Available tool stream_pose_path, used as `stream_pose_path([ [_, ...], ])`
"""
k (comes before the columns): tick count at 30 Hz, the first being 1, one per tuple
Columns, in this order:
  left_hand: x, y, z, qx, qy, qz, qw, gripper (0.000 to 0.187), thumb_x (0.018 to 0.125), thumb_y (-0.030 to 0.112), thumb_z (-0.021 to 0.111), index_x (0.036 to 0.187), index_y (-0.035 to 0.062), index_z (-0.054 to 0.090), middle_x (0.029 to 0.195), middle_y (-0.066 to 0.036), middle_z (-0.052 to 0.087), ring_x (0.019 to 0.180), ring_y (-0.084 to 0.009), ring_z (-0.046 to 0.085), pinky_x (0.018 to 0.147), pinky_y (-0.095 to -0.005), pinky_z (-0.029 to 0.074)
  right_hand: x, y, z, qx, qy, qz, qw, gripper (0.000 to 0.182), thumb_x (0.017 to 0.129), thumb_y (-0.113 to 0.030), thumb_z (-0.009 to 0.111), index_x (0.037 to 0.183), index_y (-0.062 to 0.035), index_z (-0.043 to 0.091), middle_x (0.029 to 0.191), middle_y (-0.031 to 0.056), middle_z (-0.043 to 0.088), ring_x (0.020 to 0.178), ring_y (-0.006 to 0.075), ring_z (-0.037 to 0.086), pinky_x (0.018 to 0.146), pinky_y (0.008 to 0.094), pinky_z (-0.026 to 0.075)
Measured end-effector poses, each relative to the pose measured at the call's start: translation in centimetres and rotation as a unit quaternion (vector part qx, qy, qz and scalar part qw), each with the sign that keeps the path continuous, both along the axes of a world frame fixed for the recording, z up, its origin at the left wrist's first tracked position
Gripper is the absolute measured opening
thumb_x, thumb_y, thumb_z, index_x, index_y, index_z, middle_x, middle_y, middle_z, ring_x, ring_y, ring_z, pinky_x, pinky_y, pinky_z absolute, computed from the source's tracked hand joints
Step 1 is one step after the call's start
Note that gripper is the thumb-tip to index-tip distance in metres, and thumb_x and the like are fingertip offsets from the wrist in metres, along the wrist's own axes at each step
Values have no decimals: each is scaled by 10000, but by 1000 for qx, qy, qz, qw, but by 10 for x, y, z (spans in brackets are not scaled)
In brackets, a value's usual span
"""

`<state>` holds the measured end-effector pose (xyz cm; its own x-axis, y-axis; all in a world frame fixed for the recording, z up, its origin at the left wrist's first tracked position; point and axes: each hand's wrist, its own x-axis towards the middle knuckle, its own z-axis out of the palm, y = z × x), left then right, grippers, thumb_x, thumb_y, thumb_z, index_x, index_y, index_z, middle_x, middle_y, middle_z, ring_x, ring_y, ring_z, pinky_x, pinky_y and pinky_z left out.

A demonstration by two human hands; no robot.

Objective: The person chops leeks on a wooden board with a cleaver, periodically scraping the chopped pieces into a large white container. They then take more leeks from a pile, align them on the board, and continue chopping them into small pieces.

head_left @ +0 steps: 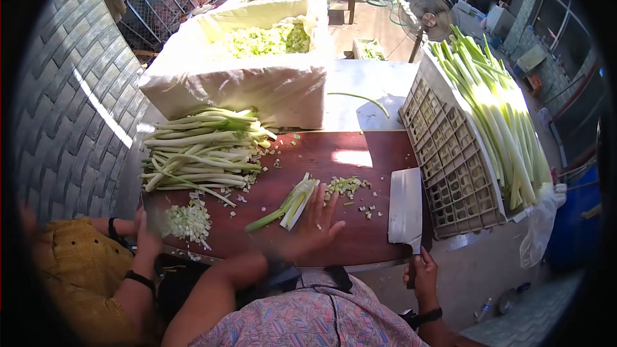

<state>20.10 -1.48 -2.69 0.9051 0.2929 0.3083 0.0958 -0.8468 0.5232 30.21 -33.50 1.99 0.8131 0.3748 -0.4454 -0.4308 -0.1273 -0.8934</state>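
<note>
My left hand (pixel 313 223) rests on the reddish-brown board with fingers stretched out and spread. Against its fingers lies a short bunch of split green onion stalks (pixel 292 202), and a small heap of chopped green onion (pixel 347 185) sits just past the fingertips. My right hand (pixel 422 273) is wrapped round the handle of a cleaver (pixel 405 209). The cleaver's broad pale blade lies flat-side up over the board's right end, apart from the onions.
A co-worker's hand (pixel 149 234), blurred, is at the left by another chopped pile (pixel 187 220). Whole stalks (pixel 199 151) are stacked behind it. A cloth-lined box (pixel 244 87) holds chopped onion. At right, a tilted plastic crate (pixel 450 160) has long green onions (pixel 495 109) beside it.
</note>
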Motion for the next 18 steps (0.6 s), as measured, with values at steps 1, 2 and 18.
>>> stream_pose_path([
  [1, 6, 2, -3, 1, -2, 0, 1000, 817, 878, 354, 654, 1502, 32, 238, 1525, -343, 132, 1417, -517, 152, 1143, -566, 183, -3, 0, -4, 7, 15, -8, 1000, 504, 964, -175, 560, 1414, -2, 417, 651, 51, 577, 474, 129, 544, 426, 277, 446],
  [2, 16, 1, -5, 31, 4, 43, 999, 815, 879, 363, 649, 1503, 36, 240, 1527, -342, 132, 1417, -515, 154, 1144, -567, 177, -6, 2, -6, 2, 21, -9, 1000, 493, 956, -175, 568, 1403, -11, 440, 655, 52, 577, 481, 130, 548, 428, 273, 449],
  [18, 53, 2, -24, 39, -91, 164, 982, 628, 870, 324, 650, 1384, 30, 443, 1427, -272, 369, 1346, -451, 324, 1122, -538, 258, -11, 100, -22, 57, 95, 247, 963, 470, 997, -169, 513, 1439, -56, 402, 706, 70, 601, 503, 144, 554, 471, 282, 454],
])
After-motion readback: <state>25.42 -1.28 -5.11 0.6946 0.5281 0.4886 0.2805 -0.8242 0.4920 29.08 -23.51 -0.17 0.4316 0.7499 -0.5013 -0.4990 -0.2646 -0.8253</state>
